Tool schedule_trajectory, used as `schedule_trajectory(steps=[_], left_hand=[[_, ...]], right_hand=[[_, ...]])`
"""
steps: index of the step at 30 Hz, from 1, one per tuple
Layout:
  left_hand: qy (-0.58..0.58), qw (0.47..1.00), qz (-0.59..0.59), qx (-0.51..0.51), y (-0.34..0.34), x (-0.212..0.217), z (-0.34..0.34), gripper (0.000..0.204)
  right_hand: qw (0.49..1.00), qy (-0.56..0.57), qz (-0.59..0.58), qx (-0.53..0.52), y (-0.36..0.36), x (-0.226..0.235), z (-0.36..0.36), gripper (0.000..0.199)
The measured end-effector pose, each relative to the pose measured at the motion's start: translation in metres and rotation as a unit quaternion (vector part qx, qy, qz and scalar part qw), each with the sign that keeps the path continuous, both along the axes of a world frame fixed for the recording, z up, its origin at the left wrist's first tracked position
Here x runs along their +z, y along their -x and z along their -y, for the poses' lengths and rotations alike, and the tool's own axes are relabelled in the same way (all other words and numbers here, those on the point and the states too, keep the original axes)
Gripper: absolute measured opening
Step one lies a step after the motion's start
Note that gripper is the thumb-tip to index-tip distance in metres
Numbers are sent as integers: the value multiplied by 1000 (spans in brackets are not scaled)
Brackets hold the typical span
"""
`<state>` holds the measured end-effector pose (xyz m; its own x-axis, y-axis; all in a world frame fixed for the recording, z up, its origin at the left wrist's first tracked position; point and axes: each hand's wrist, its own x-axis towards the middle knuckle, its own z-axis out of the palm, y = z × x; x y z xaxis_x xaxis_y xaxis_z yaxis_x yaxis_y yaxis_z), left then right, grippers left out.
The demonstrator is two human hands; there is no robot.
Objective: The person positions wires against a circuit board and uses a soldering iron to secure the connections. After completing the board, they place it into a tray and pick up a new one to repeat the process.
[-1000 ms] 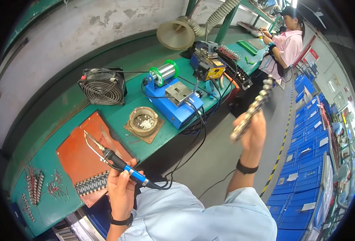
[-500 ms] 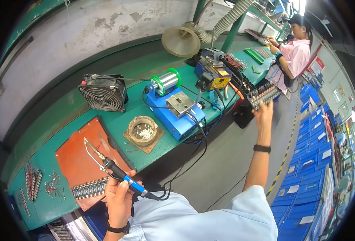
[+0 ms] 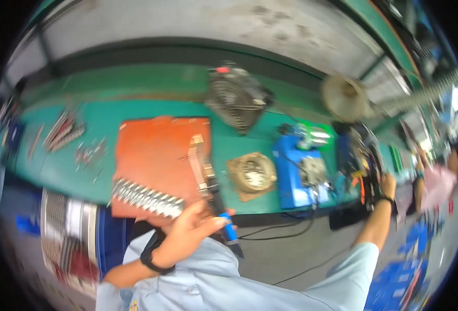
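My left hand (image 3: pixel 191 228) is closed around the blue-and-black handle of a soldering iron (image 3: pixel 216 199). The iron's tip points away from me over an orange mat (image 3: pixel 156 142). A row of small metal parts (image 3: pixel 146 198) lies along the mat's near edge, beside this hand. My right arm reaches out to the right, with the right hand (image 3: pixel 388 185) by the dark things next to the soldering station (image 3: pixel 355 150). Motion blur smears its fingers, so I cannot see whether anything is in them.
On the green bench (image 3: pixel 172 106) stand a black fan (image 3: pixel 236 98), a round pot (image 3: pixel 255 173) on a brown board and a blue solder feeder (image 3: pixel 291 179). Bundled parts (image 3: pixel 63 129) lie at the left. A funnel-shaped hood (image 3: pixel 345 98) hangs at the back. Another person in pink (image 3: pixel 436 184) is at the far right.
The view has swung left and blurred, so the bench has shifted right in it. My left hand keeps the soldering iron. My right hand was at a row of metal parts, now smeared.
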<state>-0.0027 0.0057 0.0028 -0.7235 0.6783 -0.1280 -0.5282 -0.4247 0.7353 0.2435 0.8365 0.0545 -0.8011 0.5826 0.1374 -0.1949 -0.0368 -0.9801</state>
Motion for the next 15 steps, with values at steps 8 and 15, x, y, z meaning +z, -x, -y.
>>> schedule_trajectory(steps=[8, 15], left_hand=[[-24, 999, -17, -24, -7, 6, -4, 24], [6, 999, -24, 20, -7, 3, 0, 26]], right_hand=[[871, -164, 343, -312, 64, -3, 40, 36], [884, -406, -46, -225, 110, 97, 313, 30]])
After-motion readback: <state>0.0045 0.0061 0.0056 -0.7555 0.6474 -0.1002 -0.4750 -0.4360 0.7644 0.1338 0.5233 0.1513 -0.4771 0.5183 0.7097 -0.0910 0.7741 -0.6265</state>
